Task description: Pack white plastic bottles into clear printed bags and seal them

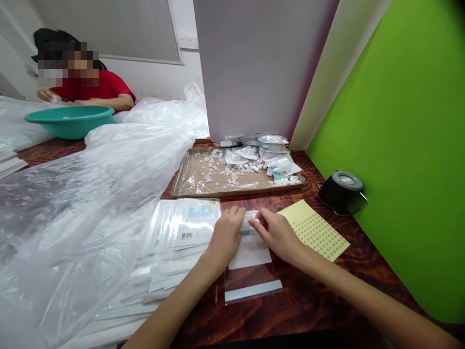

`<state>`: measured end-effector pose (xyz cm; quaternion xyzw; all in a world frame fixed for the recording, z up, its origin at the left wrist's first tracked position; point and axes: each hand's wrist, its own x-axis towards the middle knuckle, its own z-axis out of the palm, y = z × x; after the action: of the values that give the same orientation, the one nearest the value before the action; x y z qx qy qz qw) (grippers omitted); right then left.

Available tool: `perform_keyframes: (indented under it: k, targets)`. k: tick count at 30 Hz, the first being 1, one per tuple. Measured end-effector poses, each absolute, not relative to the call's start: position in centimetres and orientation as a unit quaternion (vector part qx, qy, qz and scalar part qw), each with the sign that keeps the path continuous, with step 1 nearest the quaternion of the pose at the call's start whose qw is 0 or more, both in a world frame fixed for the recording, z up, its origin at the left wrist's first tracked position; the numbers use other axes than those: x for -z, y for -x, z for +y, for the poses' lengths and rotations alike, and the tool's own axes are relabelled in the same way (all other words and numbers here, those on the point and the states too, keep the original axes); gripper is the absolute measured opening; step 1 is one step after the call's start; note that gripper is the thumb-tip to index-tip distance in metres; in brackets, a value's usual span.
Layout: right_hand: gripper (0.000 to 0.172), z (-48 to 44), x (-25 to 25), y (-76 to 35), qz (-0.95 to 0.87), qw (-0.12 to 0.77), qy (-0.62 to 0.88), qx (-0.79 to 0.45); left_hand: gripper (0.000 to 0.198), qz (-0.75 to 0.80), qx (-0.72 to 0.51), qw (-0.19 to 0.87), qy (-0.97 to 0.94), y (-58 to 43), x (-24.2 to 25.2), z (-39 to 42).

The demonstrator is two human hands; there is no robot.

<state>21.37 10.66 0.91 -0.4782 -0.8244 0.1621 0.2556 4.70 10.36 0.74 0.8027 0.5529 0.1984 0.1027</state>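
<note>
Left hand (227,237): on the near side of the clear bag, its fingers (236,211) closed narrowly over the bag's upper end.
Right hand (278,236): facing the left hand, its fingers (263,215) also narrow and pinching the same end; the exact grip is partly hidden.
Clear bag (250,286): flat on the tabletop (308,310) between the hands, with a white card (250,254) at its middle and a blue-grey strip (253,291) along its near edge.
Beside it: a yellow dot sheet (314,230) just right of the right hand; a stack of packets (185,225) just left of the left hand.
Beyond: a tray (236,192) holding white pellets (232,169) and sachets (281,167).
Slip risk: a loose pinch could let the clear bag slide on the glossy tabletop.
Tear risk: pulling too hard at the narrow pinch could crease or split the thin film.
Spill risk: a knock to the tray could scatter the loose white pellets.
Snag risk: a plastic sheet (72,232) overlaps the stack of packets, so a sweeping forearm could drag both out of place.
</note>
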Motion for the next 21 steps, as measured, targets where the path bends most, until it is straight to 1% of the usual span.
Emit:
perform_keyframes:
  k: [1, 2, 4, 8, 12, 17, 19, 21]
  targets:
    - [0.022, 10.6, -0.9, -21.7, -0.841, 0.256, 0.459, -0.131, 0.046, 0.552, -0.202, 0.112, -0.801, -4.5, -0.6, 10.5]
    - [0.017, 10.6, -1.0, -22.1, -0.860, 0.250, 0.432, -0.102, 0.046, 0.550, -0.206, 0.122, -0.800, -4.4, -0.5, 10.6]
    - [0.011, 10.8, -1.3, -22.7, -0.897, 0.227, 0.375, -0.067, 0.045, 0.543, -0.211, 0.140, -0.801, -4.1, -0.4, 10.8]
    - [0.014, 11.9, -2.6, -23.3, -0.931, 0.177, 0.312, -0.073, 0.044, 0.527, -0.214, 0.161, -0.807, -4.0, -0.3, 10.9]
    - [0.017, 12.5, -3.8, -23.3, -0.942, 0.150, 0.280, -0.107, 0.051, 0.524, -0.211, 0.160, -0.810, -4.1, -0.4, 10.7]
    - [0.032, 11.6, -2.7, -23.1, -0.921, 0.171, 0.321, -0.143, 0.049, 0.535, -0.200, 0.124, -0.812, -4.5, -0.3, 10.3]
    - [0.033, 11.2, -1.9, -23.1, -0.912, 0.188, 0.337, -0.138, 0.049, 0.539, -0.196, 0.117, -0.811, -4.6, -0.3, 10.2]
    - [0.029, 10.9, -1.2, -23.2, -0.906, 0.209, 0.348, -0.118, 0.049, 0.542, -0.193, 0.118, -0.809, -4.7, -0.3, 10.2]
